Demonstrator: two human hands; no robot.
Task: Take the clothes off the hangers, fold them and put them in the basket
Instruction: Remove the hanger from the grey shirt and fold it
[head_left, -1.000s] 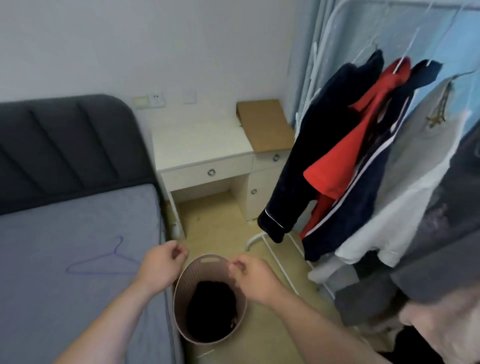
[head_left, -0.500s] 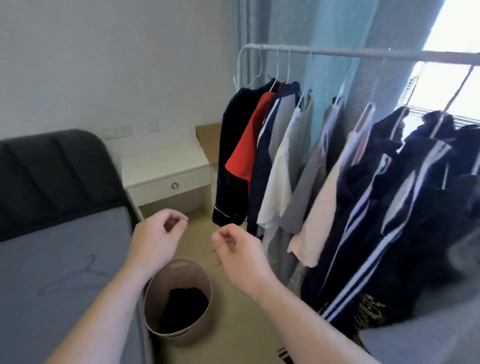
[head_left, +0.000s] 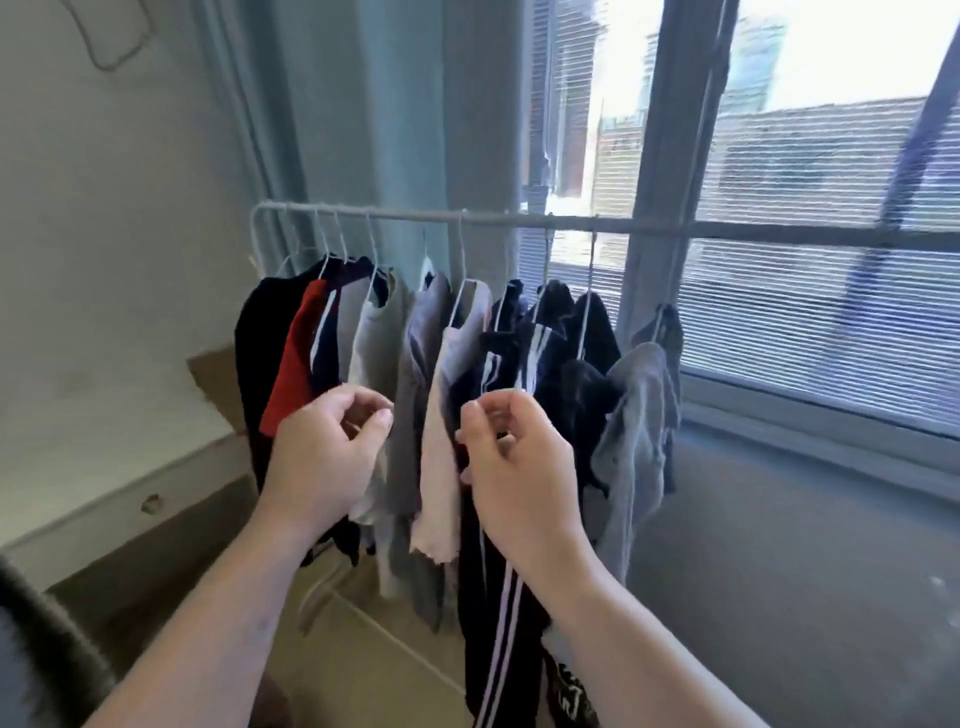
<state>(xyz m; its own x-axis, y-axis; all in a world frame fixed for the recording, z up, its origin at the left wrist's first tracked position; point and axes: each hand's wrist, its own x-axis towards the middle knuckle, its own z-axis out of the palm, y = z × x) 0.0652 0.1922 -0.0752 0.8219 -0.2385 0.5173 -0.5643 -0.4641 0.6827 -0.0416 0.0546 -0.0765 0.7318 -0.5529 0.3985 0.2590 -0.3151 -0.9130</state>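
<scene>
Bedroom corner, window (head_left: 810, 218) at far right. A rail (head_left: 519, 221) carries a full row of clothes (head_left: 374, 338), all on hangers (head_left: 459, 291). Left hand (head_left: 327, 457) and right hand (head_left: 519, 473) are raised just in front of them, fingers curled, nothing visibly held. Basket not in view. Judgement: most of the task remains.

The rail (head_left: 519, 222) across the middle looks like white-coated metal, matt; the hangers (head_left: 460, 254) on it are thin white wire. The clothes (head_left: 415, 338) are soft matt cloth, the grey top (head_left: 639, 405) at right fleecy. At left, a box (head_left: 215, 374) of dull brown cardboard.
</scene>
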